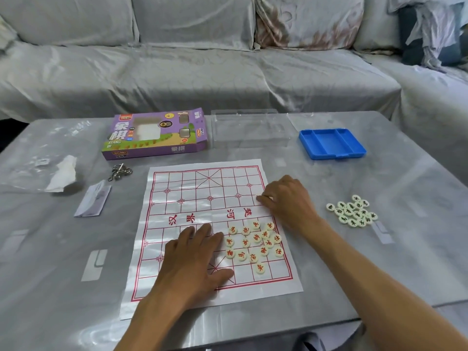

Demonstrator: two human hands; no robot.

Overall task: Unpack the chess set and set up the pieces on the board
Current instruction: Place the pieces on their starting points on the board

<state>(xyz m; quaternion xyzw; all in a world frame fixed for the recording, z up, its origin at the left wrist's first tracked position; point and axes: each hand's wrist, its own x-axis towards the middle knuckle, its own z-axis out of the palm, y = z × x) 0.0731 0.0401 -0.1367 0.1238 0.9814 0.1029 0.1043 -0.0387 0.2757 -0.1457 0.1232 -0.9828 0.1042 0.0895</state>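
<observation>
A white paper xiangqi board [197, 198] with red lines lies spread on the grey table. Several cream discs with red characters [253, 243] sit in a loose cluster on the board's near right part. My left hand [195, 259] lies flat on the board beside that cluster, fingers straight. My right hand [287, 200] rests at the board's right edge, its fingertips curled down onto a small cream disc [258, 196], most of it hidden. A second heap of discs with dark characters [352, 211] lies on the table to the right of the board.
A purple game box [154, 135] lies behind the board, with a clear plastic lid [249, 127] and a blue tray [331, 143] to its right. Metal ring puzzles [119, 171], a crumpled tissue [63, 173] and a folded leaflet [92, 200] lie at left. A covered sofa [228, 59] stands behind.
</observation>
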